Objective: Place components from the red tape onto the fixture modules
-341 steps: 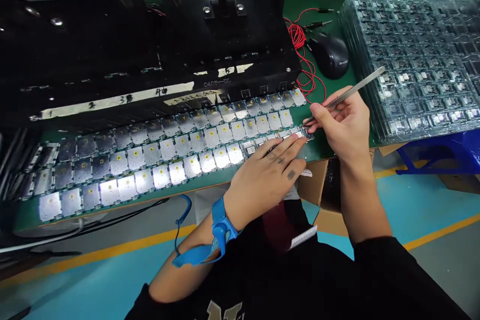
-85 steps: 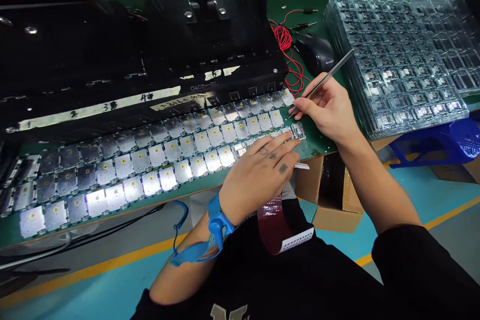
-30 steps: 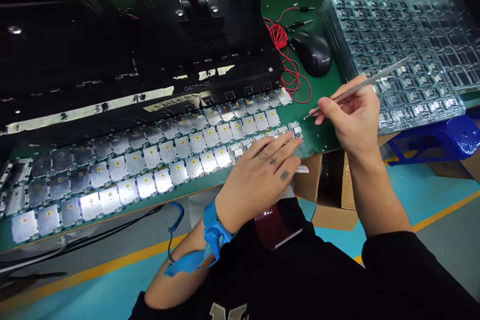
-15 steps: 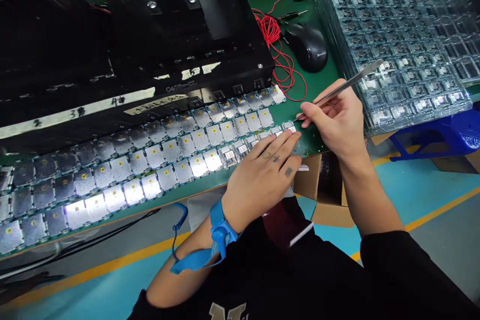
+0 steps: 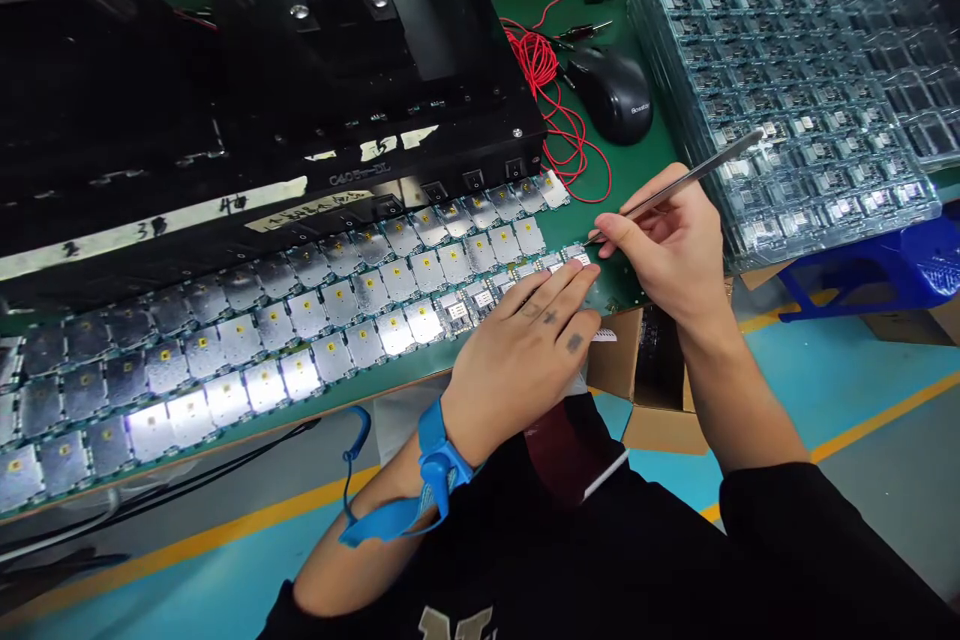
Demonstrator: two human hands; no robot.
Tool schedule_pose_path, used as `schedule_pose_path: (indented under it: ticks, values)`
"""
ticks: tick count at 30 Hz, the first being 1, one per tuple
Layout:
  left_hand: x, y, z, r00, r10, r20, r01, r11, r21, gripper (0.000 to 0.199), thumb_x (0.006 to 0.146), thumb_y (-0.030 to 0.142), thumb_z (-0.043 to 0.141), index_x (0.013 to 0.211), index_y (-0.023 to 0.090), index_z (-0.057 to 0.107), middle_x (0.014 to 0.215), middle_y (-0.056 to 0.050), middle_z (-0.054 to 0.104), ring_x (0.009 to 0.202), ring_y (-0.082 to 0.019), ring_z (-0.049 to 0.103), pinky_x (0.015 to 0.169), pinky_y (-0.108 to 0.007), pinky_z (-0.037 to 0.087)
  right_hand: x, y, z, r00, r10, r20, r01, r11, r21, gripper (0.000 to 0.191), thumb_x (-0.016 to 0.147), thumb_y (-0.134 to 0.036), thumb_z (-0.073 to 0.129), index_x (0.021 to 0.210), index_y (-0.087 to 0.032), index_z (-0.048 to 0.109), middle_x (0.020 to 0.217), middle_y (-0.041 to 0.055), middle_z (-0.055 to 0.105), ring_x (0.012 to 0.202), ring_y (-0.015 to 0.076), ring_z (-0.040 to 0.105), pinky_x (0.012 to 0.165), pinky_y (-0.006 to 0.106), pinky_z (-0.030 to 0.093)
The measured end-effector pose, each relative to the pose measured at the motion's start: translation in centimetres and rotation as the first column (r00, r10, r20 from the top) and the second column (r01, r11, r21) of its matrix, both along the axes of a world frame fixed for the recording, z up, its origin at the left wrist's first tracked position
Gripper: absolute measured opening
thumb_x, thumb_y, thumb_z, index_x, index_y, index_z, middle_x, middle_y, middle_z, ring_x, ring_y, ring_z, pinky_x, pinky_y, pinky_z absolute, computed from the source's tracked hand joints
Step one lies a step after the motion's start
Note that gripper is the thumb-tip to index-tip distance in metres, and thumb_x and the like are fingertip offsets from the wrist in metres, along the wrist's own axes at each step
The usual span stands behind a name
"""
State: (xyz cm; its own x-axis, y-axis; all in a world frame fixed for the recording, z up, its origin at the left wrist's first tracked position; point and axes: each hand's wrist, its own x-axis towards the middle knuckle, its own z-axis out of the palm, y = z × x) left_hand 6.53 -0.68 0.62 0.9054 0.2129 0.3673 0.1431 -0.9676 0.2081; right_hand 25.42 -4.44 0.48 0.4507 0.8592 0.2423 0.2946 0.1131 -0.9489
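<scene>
My left hand (image 5: 521, 345) lies with its fingers stretched out over the right end of the front row of small circuit boards (image 5: 457, 310), covering part of them. A blue wrist strap (image 5: 439, 465) is round the left wrist. Pinched between the thumb and fingers of my right hand (image 5: 660, 240) is a pair of metal tweezers (image 5: 701, 170), with the back end slanting up to the right. Their tip is at the last board (image 5: 576, 253) of that row, close by my left fingertips; whether it touches cannot be made out. Other boards (image 5: 427, 270) in the rows show metal shields with yellow dots.
A black machine (image 5: 435, 135) with switches stands behind the rows. Coiled red leads (image 5: 541, 60) and a black mouse (image 5: 619, 95) lie beyond my right hand. Clear trays (image 5: 787, 100) holding parts are stacked at the right. Below the table edge are a cardboard box (image 5: 660, 425) and a blue stool (image 5: 877, 270).
Both hands and the tweezers stay almost in place. The view has shifted very slightly, and the right hand sits a touch lower.
</scene>
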Motion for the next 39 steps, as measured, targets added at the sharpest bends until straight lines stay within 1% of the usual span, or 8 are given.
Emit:
schedule_pose_path:
  ticks: [6,10,12,17,25,32,35,39]
  values:
    - [0.04,0.04,-0.07,1.000,0.001,0.011,-0.001,1.000,-0.003,0.016,0.093,0.015,0.050,0.100,0.012,0.063,0.138,-0.018,0.059,0.132,-0.029,0.054,0.108,-0.045,0.046,-0.41,-0.80,0.07,0.990,-0.043,0.136,0.035,0.998,0.061,0.021,0.082,-0.034,0.075,0.084,-0.022,0.058,0.082,-0.0021,0.058,0.068,0.0094,0.065,0.061,0.025,0.059]
    - [0.04,0.03,-0.18,1.000,0.004,0.007,-0.004,1.000,0.009,0.015,0.094,0.015,0.050,0.100,0.012,0.063,0.138,-0.017,0.059,0.133,-0.028,0.054,0.109,-0.044,0.046,-0.54,-0.74,0.27,0.995,-0.080,0.065,0.073,0.992,0.105,0.023,0.082,-0.035,0.075,0.082,-0.022,0.056,0.079,-0.0029,0.057,0.064,0.0083,0.065,0.056,0.022,0.058]
    - [0.05,0.03,-0.25,1.000,0.004,0.004,-0.004,1.000,0.013,0.015,0.094,0.015,0.050,0.099,0.012,0.063,0.138,-0.017,0.059,0.133,-0.028,0.054,0.109,-0.043,0.046,-0.48,-0.63,0.22,0.997,-0.069,0.043,0.064,0.993,0.094,0.026,0.081,-0.038,0.076,0.082,-0.022,0.055,0.078,-0.0031,0.057,0.062,0.0084,0.065,0.054,0.021,0.058]
    - [0.09,0.03,-0.34,1.000,0.000,0.013,0.000,1.000,0.004,0.015,0.094,0.015,0.050,0.100,0.011,0.063,0.138,-0.017,0.060,0.133,-0.028,0.054,0.109,-0.044,0.046,-0.23,-0.49,-0.11,0.999,-0.004,0.037,0.001,0.998,0.067,0.025,0.082,-0.036,0.075,0.082,-0.021,0.054,0.077,-0.0038,0.056,0.063,0.0090,0.067,0.055,0.022,0.059]
    - [0.12,0.08,-0.19,1.000,-0.002,0.011,0.002,1.000,-0.005,0.016,0.094,0.015,0.049,0.099,0.011,0.063,0.138,-0.018,0.059,0.133,-0.029,0.054,0.108,-0.045,0.046,-0.20,-0.50,-0.13,1.000,-0.009,0.014,0.008,0.999,0.041,0.029,0.080,-0.039,0.076,0.083,-0.022,0.053,0.073,-0.0045,0.061,0.062,0.0103,0.067,0.055,0.023,0.060]
    - [0.06,0.10,-0.30,1.000,-0.006,0.004,0.006,1.000,-0.024,0.016,0.095,0.016,0.049,0.100,0.011,0.063,0.139,-0.019,0.058,0.134,-0.028,0.053,0.108,-0.045,0.045,-0.09,-0.41,-0.10,1.000,0.005,-0.012,-0.005,0.998,0.063,0.027,0.080,-0.037,0.076,0.083,-0.022,0.054,0.073,-0.0040,0.062,0.062,0.0110,0.068,0.055,0.023,0.059]
    - [0.06,0.06,-0.37,1.000,-0.008,0.009,0.009,1.000,-0.029,0.016,0.095,0.016,0.048,0.101,0.011,0.062,0.139,-0.019,0.058,0.134,-0.028,0.052,0.108,-0.045,0.045,0.04,-0.43,-0.05,0.999,-0.040,-0.030,0.042,0.996,0.082,0.028,0.081,-0.040,0.075,0.085,-0.023,0.052,0.073,-0.0034,0.063,0.063,0.0116,0.069,0.057,0.024,0.058]
    - [0.22,0.07,-0.41,1.000,-0.001,0.012,0.001,1.000,-0.019,0.017,0.095,0.016,0.048,0.104,0.010,0.061,0.139,-0.018,0.058,0.134,-0.029,0.052,0.109,-0.045,0.045,0.42,-0.36,-0.23,0.983,-0.140,-0.118,0.157,0.976,0.148,0.031,0.082,-0.043,0.073,0.087,-0.023,0.050,0.071,-0.0045,0.057,0.062,0.0101,0.066,0.052,0.021,0.053]
